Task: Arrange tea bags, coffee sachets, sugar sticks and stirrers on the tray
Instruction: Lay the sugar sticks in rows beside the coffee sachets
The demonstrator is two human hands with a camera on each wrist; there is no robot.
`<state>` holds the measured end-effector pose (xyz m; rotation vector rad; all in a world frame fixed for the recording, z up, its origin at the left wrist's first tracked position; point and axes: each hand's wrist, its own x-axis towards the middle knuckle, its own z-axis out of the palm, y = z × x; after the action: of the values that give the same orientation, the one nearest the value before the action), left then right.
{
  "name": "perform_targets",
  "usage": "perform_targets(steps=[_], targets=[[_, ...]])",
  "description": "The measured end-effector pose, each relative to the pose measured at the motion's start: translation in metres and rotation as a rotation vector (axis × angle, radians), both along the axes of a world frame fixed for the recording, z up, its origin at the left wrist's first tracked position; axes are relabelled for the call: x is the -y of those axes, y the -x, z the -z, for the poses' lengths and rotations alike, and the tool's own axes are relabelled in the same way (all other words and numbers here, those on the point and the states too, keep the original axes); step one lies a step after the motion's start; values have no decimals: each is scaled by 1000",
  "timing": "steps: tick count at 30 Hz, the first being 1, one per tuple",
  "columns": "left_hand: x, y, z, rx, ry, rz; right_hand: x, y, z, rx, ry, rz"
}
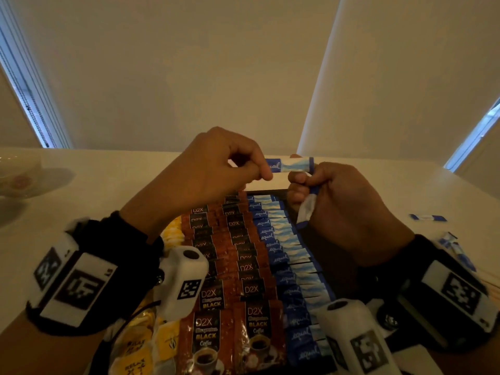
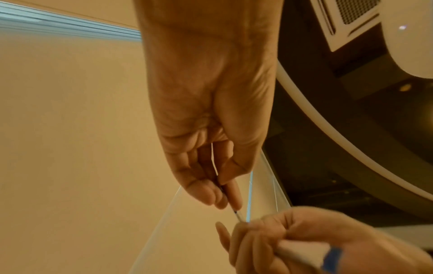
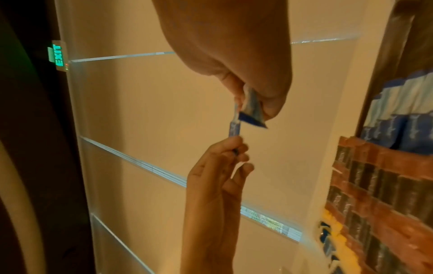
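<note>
The left hand [image 1: 216,163] pinches one end of a blue-and-white sugar stick [image 1: 290,164] between thumb and fingertips. To the right of that grip the right hand [image 1: 341,201] pinches the stick's other end, a second stick [image 1: 307,209] hanging from its curled fingers. Below both grips, on the tray [image 1: 270,191] on the worktop [image 1: 94,190], lie yellow tea bags [image 1: 173,234], brown coffee sachets [image 1: 230,266] and rows of sugar sticks [image 1: 284,239].

Setting: hotel or office hospitality area. Evidence: lit green EXIT sign [image 3: 58,55] on the wall; drawn pale roller blinds [image 1: 173,71]; white table [image 1: 94,180]; rows of brown D2X coffee sachets [image 1: 230,288] and blue Equal sugar sticks [image 1: 286,255].
</note>
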<state>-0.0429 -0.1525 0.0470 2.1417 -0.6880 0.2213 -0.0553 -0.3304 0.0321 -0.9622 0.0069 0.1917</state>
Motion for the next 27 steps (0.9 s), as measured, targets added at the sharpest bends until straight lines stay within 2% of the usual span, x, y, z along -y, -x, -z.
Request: perform_targets(steps=[7,12,15,19,24,27], targets=[[11,11,-2,-6,-116,19,-11,-1,-10,-77,128,89],[22,12,6,8,-202,-6,-25,1,-7,-43,150,-69],[21,5,11,-5,-209,-13,-30,3,-8,-24,191,-62],[13,-2,12,-74,-126,15,-24,7,-16,-58,334,-55],[6,-5,8,-132,135,-34,-6,22,-14,70,763,-161],[5,-6,8,-162,159,-25,0,28,-3,85,811,-210]])
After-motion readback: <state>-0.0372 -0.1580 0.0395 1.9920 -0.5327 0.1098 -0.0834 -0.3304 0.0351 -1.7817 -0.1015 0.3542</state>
